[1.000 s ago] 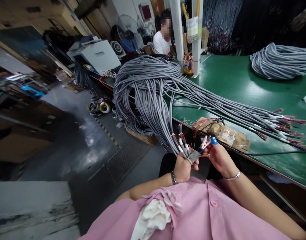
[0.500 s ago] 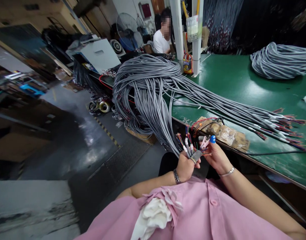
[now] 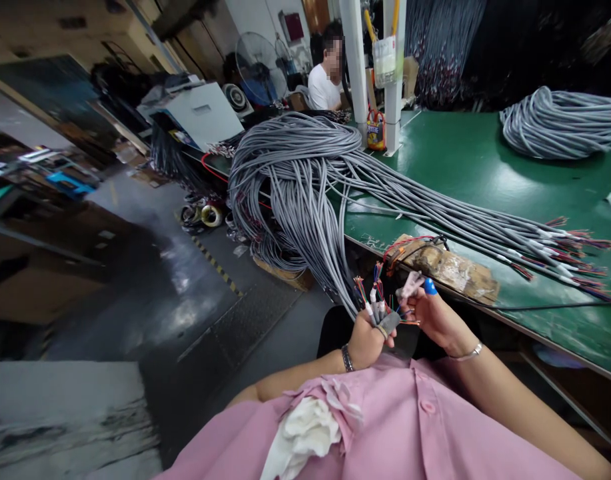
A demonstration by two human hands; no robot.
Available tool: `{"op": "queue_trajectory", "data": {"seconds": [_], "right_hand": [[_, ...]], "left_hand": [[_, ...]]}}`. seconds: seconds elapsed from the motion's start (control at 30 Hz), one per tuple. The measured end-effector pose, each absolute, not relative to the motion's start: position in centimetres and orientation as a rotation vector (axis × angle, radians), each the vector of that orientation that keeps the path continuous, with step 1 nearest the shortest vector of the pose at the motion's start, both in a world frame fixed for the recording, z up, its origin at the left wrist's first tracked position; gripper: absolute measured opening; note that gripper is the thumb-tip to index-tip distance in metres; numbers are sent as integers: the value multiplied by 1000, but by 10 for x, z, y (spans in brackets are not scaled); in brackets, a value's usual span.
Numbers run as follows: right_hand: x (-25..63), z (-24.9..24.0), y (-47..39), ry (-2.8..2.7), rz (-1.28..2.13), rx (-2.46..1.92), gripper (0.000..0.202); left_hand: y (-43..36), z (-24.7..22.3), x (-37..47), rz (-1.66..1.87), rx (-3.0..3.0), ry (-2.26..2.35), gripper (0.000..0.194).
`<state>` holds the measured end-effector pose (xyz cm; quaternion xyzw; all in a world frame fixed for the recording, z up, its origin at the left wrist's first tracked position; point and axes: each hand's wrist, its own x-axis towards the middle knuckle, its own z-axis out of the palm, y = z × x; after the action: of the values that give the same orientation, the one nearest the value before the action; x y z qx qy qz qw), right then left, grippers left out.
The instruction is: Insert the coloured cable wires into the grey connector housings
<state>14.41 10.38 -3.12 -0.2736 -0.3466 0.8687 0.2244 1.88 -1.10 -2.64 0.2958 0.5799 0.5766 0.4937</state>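
Observation:
My left hand (image 3: 366,341) is wrapped round several grey cable ends (image 3: 376,311) whose coloured inner wires fan out above the fingers. One thicker grey end (image 3: 389,323) points right from that fist, with thin wires reaching toward the other hand. My right hand (image 3: 435,319), with a blue cover (image 3: 430,287) on one fingertip, pinches a pale pink clip (image 3: 411,285) just right of the cable ends. From the left hand's cables, a large grey bundle (image 3: 305,207) rises behind and drapes over the table edge.
On the green table (image 3: 450,160) lie long cables with stripped ends (image 3: 570,257), a coiled bundle (image 3: 555,123) and a tape-wrapped wooden block (image 3: 455,270) at the near edge. White posts (image 3: 354,73) stand behind. A person in white (image 3: 323,87) sits further back.
My right hand with the pink clip has moved slightly right, away from the cable ends. The left hand has shifted slightly left and down, still gripping the cables.

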Motion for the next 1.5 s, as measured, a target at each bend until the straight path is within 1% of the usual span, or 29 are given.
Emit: {"op": "queue_trajectory", "data": {"seconds": [0.07, 0.13, 0.2, 0.37, 0.47, 0.6, 0.67, 0.8, 0.97, 1.07, 1.23, 1.4, 1.5], "right_hand": [[150, -30, 102, -1095, 2408, -763, 40], [152, -27, 98, -1262, 2325, -779, 29], [151, -22, 92, -1406, 2227, -771, 25], [150, -15, 85, -1559, 2143, -742, 26], [156, -19, 87, -1529, 2056, -835, 28], [162, -28, 86, -1487, 2146, -906, 28], [159, -31, 81, -1448, 2115, -908, 25], [151, -34, 73, -1434, 1984, -904, 22], [148, -36, 74, -1540, 2036, -868, 25], [146, -32, 74, -1544, 1968, -879, 26], [141, -20, 63, -1401, 1938, -905, 25], [141, -35, 66, -1127, 2015, -922, 23], [143, -41, 80, -887, 2124, -864, 35]], "left_hand": [[-14, -28, 17, 1368, 751, 1405, 36], [-15, -30, 16, 1333, 771, 1408, 35], [-14, -31, 17, 1274, 799, 1398, 33], [-11, -31, 16, 1127, 890, 1351, 31], [-10, -31, 15, 1194, 818, 1404, 36], [-9, -34, 14, 1294, 758, 1449, 39], [-9, -36, 14, 1313, 761, 1427, 39], [-11, -41, 13, 1258, 818, 1356, 40], [-17, -42, 13, 1205, 827, 1333, 38], [-18, -37, 13, 1259, 769, 1338, 38], [-16, -30, 13, 1364, 703, 1386, 39], [-15, -36, 13, 1465, 623, 1357, 37], [-13, -33, 13, 1499, 575, 1269, 34]]}}
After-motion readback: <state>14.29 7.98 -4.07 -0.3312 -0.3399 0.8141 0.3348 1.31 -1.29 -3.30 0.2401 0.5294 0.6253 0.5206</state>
